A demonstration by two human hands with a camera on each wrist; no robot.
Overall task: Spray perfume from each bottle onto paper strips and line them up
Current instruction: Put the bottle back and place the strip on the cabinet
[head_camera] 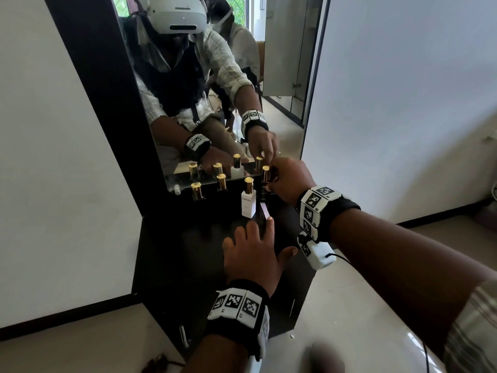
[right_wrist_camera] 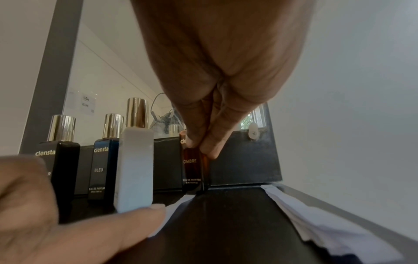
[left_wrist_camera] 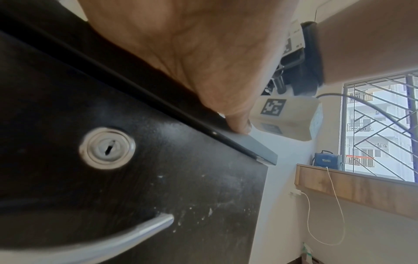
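Head view: right hand (head_camera: 289,181) curled round amber bottle (head_camera: 265,175) at dresser (head_camera: 188,251) back, by mirror (head_camera: 215,76). Left hand (head_camera: 251,254) flat, fingers straight, slightly spread – index tip on strip (head_camera: 264,211) beside white bottle (head_camera: 248,201).

Left wrist: palm (left_wrist_camera: 192,53) over dresser edge, thumb tip touching it; lock (left_wrist_camera: 107,148) and handle (left_wrist_camera: 135,234) below.

Right wrist: fingers (right_wrist_camera: 196,128) pinching amber bottle, upright on top – spare strips (right_wrist_camera: 316,219) along right edge.

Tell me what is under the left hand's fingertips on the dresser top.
The left hand presses the near end of a white paper strip, which runs past the white bottle toward the brown bottle. The strip's end under the fingertips is covered.
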